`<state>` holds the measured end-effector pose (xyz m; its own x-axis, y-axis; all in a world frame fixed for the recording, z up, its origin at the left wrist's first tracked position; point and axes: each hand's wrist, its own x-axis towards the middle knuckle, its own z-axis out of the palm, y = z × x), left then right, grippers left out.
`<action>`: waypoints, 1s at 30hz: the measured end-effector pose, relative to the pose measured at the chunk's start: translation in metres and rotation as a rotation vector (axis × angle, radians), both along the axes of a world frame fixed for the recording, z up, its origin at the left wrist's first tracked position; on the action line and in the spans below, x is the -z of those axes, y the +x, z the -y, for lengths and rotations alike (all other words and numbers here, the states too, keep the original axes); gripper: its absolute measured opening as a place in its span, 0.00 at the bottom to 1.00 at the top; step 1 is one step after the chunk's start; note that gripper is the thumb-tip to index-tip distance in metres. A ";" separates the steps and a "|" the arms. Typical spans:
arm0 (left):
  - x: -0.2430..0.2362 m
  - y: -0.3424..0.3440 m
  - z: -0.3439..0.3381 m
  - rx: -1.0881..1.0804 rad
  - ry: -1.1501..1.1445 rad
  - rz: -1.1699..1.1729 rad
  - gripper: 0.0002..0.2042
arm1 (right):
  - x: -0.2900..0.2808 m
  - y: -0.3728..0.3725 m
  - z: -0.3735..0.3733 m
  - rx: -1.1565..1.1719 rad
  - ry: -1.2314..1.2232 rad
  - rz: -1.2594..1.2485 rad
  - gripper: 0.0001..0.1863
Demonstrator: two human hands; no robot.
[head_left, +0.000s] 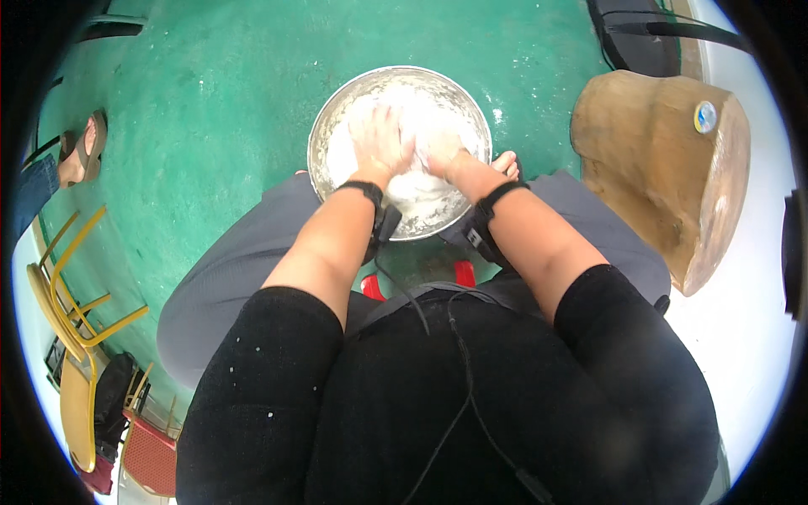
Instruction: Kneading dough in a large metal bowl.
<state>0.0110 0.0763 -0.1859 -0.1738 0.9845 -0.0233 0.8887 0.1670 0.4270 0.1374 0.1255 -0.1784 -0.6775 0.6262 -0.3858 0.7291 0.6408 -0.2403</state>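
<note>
A wide round metal bowl (pixel 315 148) sits on the floor between my bent legs, holding white powder or dough (pixel 412 195) that is lumpy in places and coats its inner wall. My left hand (pixel 380 145) lies in the white material at the bowl's middle left, palm down, fingers stretched out and apart. My right hand (pixel 441 151) is in it just to the right, its fingertips blurred and partly hidden by the white material, so whether they grip anything is unclear. Both wrists wear black straps with devices and cables.
A brown block-like object (pixel 640 143) stands on my right, near a white wall (pixel 732 320). On my left are yellow-framed chairs (pixel 80 387), a red seat (pixel 151 454) and another person's sandaled foot (pixel 84 151). The green floor (pixel 210 93) surrounds the bowl. Red pieces (pixel 465 273) show beneath me.
</note>
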 end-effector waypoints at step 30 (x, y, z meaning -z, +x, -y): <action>-0.040 0.016 0.104 0.205 -0.202 0.059 0.22 | -0.065 0.010 0.096 0.008 -0.399 0.003 0.13</action>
